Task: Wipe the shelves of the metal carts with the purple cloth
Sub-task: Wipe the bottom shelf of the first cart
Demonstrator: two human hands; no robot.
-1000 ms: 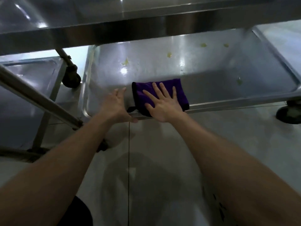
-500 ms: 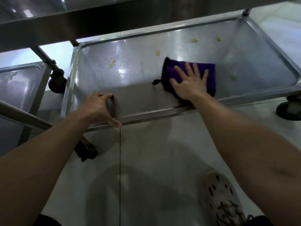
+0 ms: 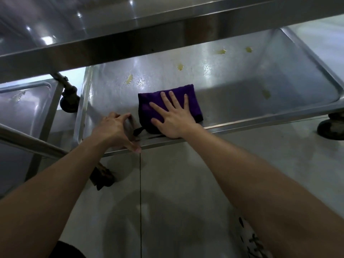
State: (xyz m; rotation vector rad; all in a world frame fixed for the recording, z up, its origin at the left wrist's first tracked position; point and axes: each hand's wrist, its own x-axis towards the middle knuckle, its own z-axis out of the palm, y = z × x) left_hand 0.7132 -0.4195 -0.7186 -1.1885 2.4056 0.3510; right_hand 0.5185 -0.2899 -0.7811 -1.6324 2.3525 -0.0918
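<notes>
Back toward me comes the cloth [image 3: 147, 103]: half a second ago it sat farther out and to the right on the shelf [image 3: 242, 86], and now it lies against the near rim [image 3: 242, 123], just beside the left hand [image 3: 113, 129]. The right hand [image 3: 173, 118] presses it down flat, fingers [image 3: 174, 99] straight and spread, with the heel of the palm over the rim. The left hand has its fingers curled over the rim and its thumb outside, clamped there to steady the cart.

I judge this as mid-wipe on the bottom shelf, at the near end of a stroke. Yellowish stains [image 3: 129, 79] lie beyond the right fingertips, one ahead and to the left, more farther out and to the right, and one well off the little-finger side. None looks wiped yet. The next move calls for pushing the cloth out past the fingertips onto those spots with firm pressure while the left grip holds, since the cart rides on wheels [image 3: 333, 127] and may roll.

Steel under the cloth is glossy, with glare and what may be a wet sheen ahead of the fingers. An upper shelf [image 3: 130, 41] overhangs and limits my view. A second cart [image 3: 33, 101] stands off the left knuckles, smeared too. Pale tile floor [image 3: 186, 174] lies below the wrists, with a shoe [image 3: 249, 241] at the bottom edge.
</notes>
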